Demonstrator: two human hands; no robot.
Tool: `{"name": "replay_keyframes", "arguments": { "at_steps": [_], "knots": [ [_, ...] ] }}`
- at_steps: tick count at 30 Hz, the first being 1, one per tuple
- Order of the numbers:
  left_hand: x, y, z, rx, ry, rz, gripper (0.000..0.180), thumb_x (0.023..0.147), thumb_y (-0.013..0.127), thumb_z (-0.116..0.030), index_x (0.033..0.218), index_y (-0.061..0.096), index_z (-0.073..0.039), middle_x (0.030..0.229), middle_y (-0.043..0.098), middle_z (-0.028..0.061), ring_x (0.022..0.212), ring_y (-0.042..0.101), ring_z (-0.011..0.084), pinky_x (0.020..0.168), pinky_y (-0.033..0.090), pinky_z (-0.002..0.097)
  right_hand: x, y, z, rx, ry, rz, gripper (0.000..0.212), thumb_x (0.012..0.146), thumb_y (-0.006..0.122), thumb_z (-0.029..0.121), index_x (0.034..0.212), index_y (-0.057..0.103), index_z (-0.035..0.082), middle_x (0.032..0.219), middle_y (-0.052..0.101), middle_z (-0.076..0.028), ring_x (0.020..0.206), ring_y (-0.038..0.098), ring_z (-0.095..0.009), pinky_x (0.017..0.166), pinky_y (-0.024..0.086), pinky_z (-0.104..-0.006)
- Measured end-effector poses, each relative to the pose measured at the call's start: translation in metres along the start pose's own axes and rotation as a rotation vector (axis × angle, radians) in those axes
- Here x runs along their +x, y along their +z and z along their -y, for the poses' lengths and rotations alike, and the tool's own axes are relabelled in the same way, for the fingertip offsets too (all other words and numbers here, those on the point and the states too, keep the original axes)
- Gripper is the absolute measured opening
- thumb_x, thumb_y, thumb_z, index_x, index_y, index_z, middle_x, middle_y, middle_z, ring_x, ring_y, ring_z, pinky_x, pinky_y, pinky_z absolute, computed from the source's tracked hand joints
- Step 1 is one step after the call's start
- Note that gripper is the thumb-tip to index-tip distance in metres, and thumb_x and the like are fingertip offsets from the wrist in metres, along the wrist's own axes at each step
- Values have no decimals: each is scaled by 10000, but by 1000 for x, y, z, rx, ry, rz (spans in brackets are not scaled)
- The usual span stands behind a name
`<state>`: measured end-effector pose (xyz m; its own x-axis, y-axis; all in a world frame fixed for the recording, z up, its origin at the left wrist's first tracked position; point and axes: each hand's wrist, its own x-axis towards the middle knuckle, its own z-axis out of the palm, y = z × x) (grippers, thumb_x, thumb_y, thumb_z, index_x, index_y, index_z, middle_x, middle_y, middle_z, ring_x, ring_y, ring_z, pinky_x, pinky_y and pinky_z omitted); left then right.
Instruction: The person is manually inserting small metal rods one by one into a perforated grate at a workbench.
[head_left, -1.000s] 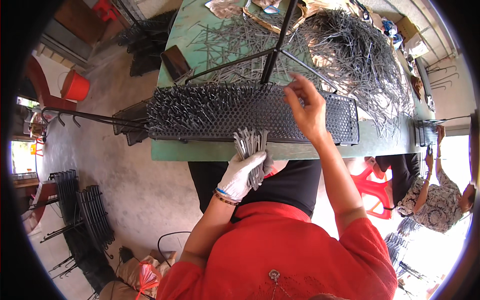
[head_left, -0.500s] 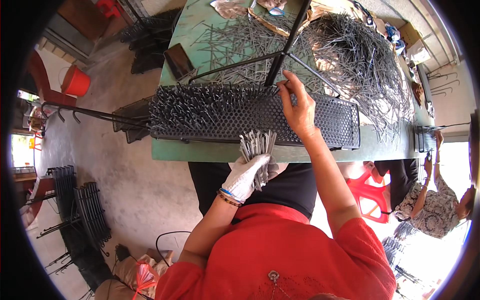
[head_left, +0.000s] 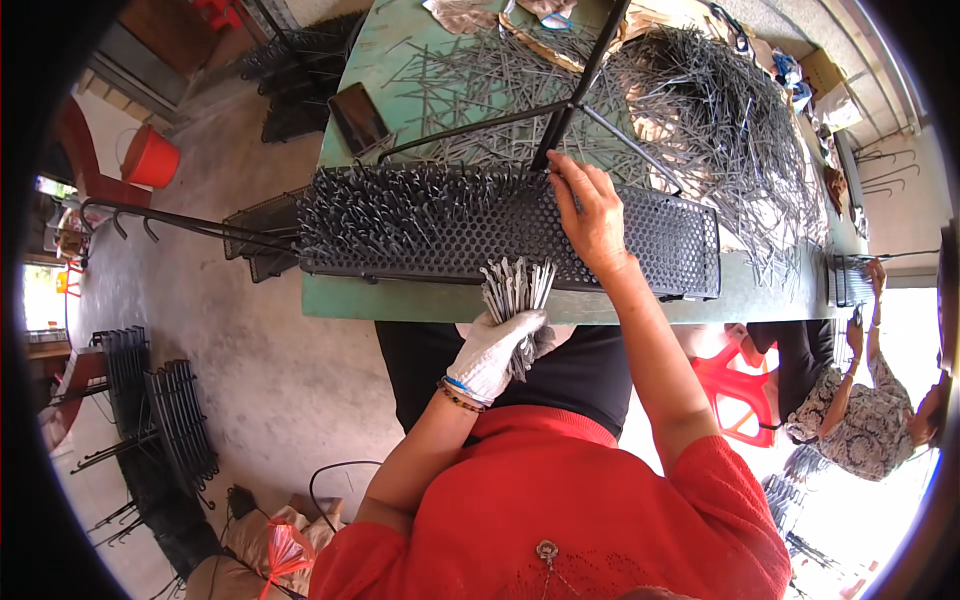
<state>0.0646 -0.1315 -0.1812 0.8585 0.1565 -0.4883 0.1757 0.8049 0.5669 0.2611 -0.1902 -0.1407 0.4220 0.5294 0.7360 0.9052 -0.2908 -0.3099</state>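
Observation:
My left hand [head_left: 492, 352], in a white glove, is closed around a bundle of thin grey metal rods [head_left: 520, 287] just off the table's near edge. Their flattened ends stick up out of the fist. My bare right hand [head_left: 590, 212] is over a long black perforated rack [head_left: 655, 240], its fingertips close together by the rack's far edge and black post [head_left: 562, 128]. Whatever those fingers hold is hidden. Many dark rods [head_left: 370, 215] stand upright in the holes of the rack's left half, while bare holes show on its right.
Loose metal rods [head_left: 700, 110] lie heaped across the green table [head_left: 400, 60]. A dark flat tray [head_left: 358, 118] lies behind the rack. Long hooked bars [head_left: 180, 220] jut out to the left. At the far right another person [head_left: 860, 410] works near a red stool [head_left: 735, 390].
My right hand has lowered slightly toward the rack's far edge, and its raised fingers have come together. The left hand with its bundle has barely moved.

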Motion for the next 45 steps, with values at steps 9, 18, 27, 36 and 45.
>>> {"name": "replay_keyframes", "arguments": {
  "at_steps": [9,18,27,36,45],
  "knots": [
    [1,-2,0,-22,-16,22,89,884,622,-61,919,626,20,772,655,83,658,651,164,629,575,292,-2,2,0,-58,-67,-62,301,848,655,31,1147,640,63,945,634,-107,834,601,-283,749,486,-363],
    [-1,-1,-3,-52,-28,47,79,898,604,-55,938,619,11,787,651,74,678,650,160,661,575,288,-4,-12,11,37,22,-109,190,862,676,100,1035,686,23,896,635,-104,745,619,-237,658,493,-320],
    [-5,14,-7,-63,43,66,112,904,600,-51,992,603,18,841,642,79,707,646,157,709,584,312,-39,-53,36,674,780,472,283,880,707,223,945,696,-52,714,655,-32,596,565,-72,568,471,-221],
    [-1,7,2,-94,44,58,134,906,595,-69,1011,602,14,836,647,75,697,650,161,687,577,299,-14,-70,14,699,780,57,213,911,664,168,956,698,-37,808,687,-58,704,598,-82,650,486,-221],
    [-4,10,5,-19,7,21,145,902,606,-91,999,607,18,836,652,79,694,653,164,641,580,298,26,-56,2,216,192,-44,142,848,691,64,975,703,2,882,701,-101,764,648,-156,700,494,-257]
  ]
}}
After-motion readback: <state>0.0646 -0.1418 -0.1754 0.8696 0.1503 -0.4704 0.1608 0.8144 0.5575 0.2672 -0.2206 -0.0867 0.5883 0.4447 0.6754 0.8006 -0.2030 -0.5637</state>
